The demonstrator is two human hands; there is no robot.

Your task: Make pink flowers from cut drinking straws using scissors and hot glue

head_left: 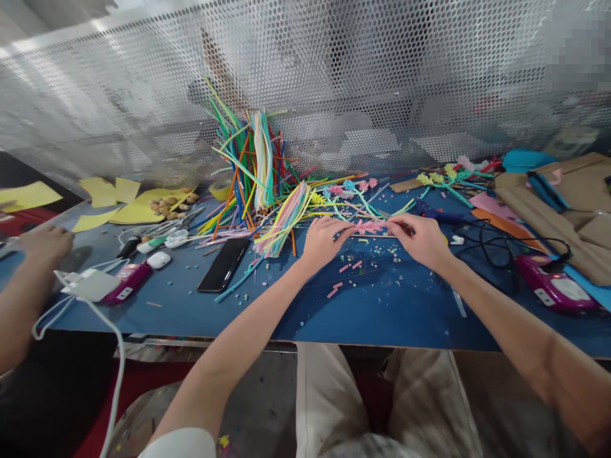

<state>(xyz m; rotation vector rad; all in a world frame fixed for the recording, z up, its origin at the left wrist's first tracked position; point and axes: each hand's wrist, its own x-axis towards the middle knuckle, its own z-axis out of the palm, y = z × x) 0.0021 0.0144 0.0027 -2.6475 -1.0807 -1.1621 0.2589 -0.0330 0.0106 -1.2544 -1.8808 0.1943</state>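
Pink strip (370, 227) stretched over the table (377, 318): left hand (325, 240) pinches one end, right hand (422, 236) the other. Shaping it, I'd guess from here; any further twist calls for steady grips.

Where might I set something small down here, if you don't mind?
The blue tabletop looks barest along its front edge: between left forearm and right forearm, this side of the pink scraps, and in front of the smartphone. Pipe cleaners crowd behind the smartphone.
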